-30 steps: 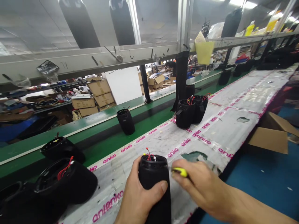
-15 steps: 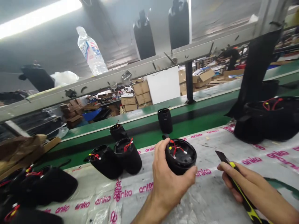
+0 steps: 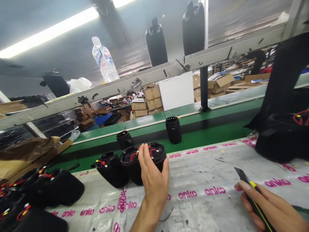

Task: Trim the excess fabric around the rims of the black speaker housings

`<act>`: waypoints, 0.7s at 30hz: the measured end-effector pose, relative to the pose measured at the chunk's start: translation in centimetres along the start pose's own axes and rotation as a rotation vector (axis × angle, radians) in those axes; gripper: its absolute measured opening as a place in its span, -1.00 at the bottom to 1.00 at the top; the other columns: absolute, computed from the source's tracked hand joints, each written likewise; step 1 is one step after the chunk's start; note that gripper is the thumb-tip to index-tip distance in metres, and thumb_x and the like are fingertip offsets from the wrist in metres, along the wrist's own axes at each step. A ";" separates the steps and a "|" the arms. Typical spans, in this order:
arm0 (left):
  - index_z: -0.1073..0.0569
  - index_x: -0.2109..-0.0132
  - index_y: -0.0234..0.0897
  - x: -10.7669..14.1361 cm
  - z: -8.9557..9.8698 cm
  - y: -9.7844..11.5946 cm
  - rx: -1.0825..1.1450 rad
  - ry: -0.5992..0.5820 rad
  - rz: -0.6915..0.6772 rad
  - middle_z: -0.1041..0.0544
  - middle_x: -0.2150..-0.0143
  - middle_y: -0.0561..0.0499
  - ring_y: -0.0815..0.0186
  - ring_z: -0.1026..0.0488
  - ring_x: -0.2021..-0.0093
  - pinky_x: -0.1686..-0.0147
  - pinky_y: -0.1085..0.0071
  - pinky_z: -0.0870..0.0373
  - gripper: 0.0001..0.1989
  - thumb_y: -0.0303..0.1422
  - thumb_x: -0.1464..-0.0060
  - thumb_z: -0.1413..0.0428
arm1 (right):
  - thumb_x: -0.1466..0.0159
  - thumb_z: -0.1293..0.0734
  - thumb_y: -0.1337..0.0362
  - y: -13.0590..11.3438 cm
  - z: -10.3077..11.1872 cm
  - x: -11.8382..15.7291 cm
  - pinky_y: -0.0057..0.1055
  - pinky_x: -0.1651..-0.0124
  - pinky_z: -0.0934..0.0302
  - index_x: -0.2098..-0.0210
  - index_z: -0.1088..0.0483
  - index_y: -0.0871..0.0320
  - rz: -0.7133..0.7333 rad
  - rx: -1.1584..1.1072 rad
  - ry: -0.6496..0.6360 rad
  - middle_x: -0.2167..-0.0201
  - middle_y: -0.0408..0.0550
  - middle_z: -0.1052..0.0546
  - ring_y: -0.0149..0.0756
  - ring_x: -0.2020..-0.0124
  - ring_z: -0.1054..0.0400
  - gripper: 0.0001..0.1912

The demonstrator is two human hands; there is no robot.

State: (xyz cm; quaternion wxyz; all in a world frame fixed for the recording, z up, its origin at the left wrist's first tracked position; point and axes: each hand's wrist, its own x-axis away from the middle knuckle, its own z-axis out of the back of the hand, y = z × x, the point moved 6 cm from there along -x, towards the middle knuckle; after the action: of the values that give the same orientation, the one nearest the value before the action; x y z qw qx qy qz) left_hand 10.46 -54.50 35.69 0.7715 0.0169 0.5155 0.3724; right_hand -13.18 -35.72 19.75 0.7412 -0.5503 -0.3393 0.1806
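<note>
My left hand point(image 3: 154, 175) is wrapped around a black cylindrical housing point(image 3: 159, 153) with an open top and red wires ending in a white plug. It stands close against another such housing point(image 3: 131, 167), and a third point(image 3: 112, 172) is just left of that. My fingers hide part of the rim and side. At the right, my right hand point(image 3: 267, 206) grips a black and yellow utility knife point(image 3: 253, 198), its dark blade pointing up and away to the left. The blade is apart from anything else.
More wired black housings point(image 3: 60, 190) crowd the left edge, and a black piece point(image 3: 277, 135) stands at the right. Two smaller black cylinders, one being point(image 3: 173, 130), rest on the green belt point(image 3: 217, 127). Overhead, a rail point(image 3: 154, 75) carries a water bottle point(image 3: 105, 62).
My left hand has carried the black housing leftward, from the middle of the bench to beside the other housings. My right hand still holds the knife. The camera view has shifted slightly.
</note>
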 end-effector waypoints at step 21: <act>-0.24 -0.28 -0.51 0.7 1.4 0.4 -0.574 -0.027 -0.331 -0.37 -0.29 -0.44 -0.20 -0.22 -0.37 -0.38 -0.30 0.15 -0.23 -0.14 -0.07 -0.28 | -0.01 -0.16 -0.54 -2.0 -0.2 1.2 -0.30 0.51 -0.20 0.62 -0.31 0.01 0.037 -0.003 -0.021 0.69 -0.10 -0.36 -0.25 0.64 -0.22 -0.28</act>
State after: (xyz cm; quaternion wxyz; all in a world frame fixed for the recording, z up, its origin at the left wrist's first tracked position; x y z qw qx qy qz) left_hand 11.50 -53.30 35.92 0.8015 -0.2801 0.3753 0.3718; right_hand -12.39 -35.78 21.93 0.7335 -0.5555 -0.3371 0.1996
